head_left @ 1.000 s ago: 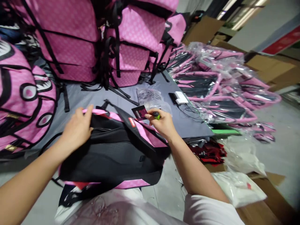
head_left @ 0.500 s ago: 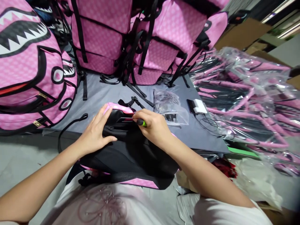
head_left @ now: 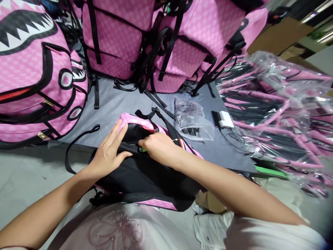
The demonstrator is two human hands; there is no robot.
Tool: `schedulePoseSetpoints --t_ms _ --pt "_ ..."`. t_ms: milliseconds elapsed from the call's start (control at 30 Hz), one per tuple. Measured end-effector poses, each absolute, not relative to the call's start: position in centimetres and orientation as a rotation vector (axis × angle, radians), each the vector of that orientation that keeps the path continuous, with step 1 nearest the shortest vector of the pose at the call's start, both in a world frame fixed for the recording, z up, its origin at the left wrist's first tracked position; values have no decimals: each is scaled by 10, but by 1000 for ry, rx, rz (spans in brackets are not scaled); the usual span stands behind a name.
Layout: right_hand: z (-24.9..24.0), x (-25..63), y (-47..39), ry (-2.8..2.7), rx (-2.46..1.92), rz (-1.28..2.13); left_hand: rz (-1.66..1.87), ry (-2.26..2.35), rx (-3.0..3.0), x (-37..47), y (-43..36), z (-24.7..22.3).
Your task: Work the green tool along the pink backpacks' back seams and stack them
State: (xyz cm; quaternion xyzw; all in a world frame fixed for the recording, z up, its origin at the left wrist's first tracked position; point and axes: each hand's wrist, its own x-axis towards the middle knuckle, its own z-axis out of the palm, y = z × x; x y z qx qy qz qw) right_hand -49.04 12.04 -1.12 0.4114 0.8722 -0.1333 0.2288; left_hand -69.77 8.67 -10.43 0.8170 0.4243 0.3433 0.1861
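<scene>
A black and pink backpack [head_left: 145,180] lies across the front edge of the table, its top opening facing up and showing a black lining. My left hand [head_left: 110,149] rests at the left end of that opening. Its fingers are stretched along the pink edge, with the thumb spread over the black near side. Over the opening, my right hand [head_left: 158,146] is closed around a tool with a black and green handle [head_left: 142,149]. Most of the tool is hidden by the fingers. A black strap with a buckle [head_left: 156,110] lies just beyond the backpack.
Pink backpacks [head_left: 114,41] stand along the back, with another large backpack [head_left: 62,62] at the left. On the grey table [head_left: 125,100] lie a clear plastic bag [head_left: 191,119] and a white-and-black device [head_left: 223,119] with cables. Plastic-wrapped pink pieces [head_left: 270,107] are piled at the right.
My right hand has moved left and slightly down over the opening and turned, hiding the tool's thin metal part seen before. My left hand stays at the backpack's edge. The view has shifted slightly.
</scene>
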Motion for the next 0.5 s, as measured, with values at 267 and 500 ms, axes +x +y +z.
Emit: schedulePoseSetpoints --t_ms 267,500 --pt "-23 -501 124 2402 1053 -342 959 1215 2265 -700 89 -116" --pt "-20 -500 120 2440 1093 -208 607 1622 1752 -713 79 -129"
